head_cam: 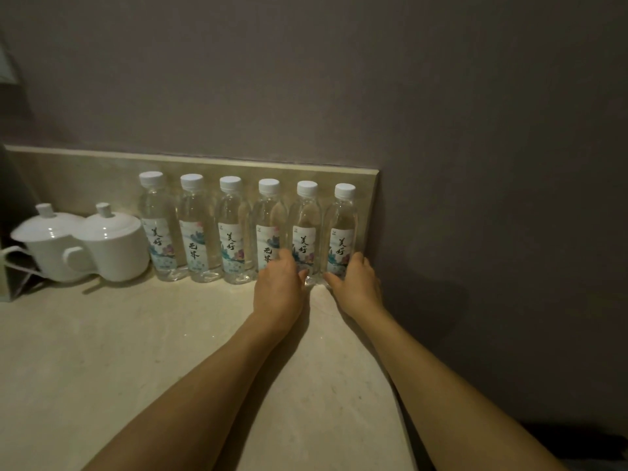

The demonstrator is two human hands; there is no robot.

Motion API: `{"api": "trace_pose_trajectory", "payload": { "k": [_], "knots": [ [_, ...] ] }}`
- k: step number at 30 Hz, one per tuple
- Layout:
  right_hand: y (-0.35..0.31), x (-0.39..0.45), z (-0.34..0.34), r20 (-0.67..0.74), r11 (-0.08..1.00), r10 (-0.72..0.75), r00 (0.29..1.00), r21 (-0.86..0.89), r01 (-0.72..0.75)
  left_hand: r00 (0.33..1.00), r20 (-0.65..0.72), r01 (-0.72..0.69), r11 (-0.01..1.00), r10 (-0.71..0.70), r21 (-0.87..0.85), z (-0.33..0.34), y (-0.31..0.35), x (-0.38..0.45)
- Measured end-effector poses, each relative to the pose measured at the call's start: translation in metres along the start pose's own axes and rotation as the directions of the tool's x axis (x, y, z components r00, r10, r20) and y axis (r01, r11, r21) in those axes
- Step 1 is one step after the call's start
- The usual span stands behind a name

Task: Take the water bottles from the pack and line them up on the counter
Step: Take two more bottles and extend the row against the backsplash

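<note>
Several clear water bottles with white caps and printed labels stand upright in a row along the backsplash on the beige counter. My left hand is at the foot of the fifth bottle, fingers on its left side and thumb at its front, hiding the base of the fourth bottle. My right hand wraps the base of the rightmost bottle, thumb on its left and fingers on its right. Both bottles stand on the counter. No pack is in view.
Two white lidded cups stand left of the row, touching each other. A dark stand with a white cord is at the far left edge. The counter ends at a dark wall right beside the last bottle.
</note>
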State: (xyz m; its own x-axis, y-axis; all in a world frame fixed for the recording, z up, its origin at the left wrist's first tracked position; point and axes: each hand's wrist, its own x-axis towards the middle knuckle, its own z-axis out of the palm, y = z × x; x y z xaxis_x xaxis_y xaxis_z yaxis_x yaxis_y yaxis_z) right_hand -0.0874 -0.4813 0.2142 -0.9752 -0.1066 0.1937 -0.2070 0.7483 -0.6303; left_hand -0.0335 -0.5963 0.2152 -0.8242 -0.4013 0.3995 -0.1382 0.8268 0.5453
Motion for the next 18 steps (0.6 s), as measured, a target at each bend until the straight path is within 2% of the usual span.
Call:
{"api": "trace_pose_trajectory", "payload": {
  "k": [18],
  "knots": [
    [-0.0091, -0.0045, -0.0042, 0.03, 0.997, 0.074, 0.997, -0.027, -0.073, 0.999, -0.021, -0.024, 1.0, 0.024, -0.009, -0.0019, 0.0006, -0.0038]
  ]
}}
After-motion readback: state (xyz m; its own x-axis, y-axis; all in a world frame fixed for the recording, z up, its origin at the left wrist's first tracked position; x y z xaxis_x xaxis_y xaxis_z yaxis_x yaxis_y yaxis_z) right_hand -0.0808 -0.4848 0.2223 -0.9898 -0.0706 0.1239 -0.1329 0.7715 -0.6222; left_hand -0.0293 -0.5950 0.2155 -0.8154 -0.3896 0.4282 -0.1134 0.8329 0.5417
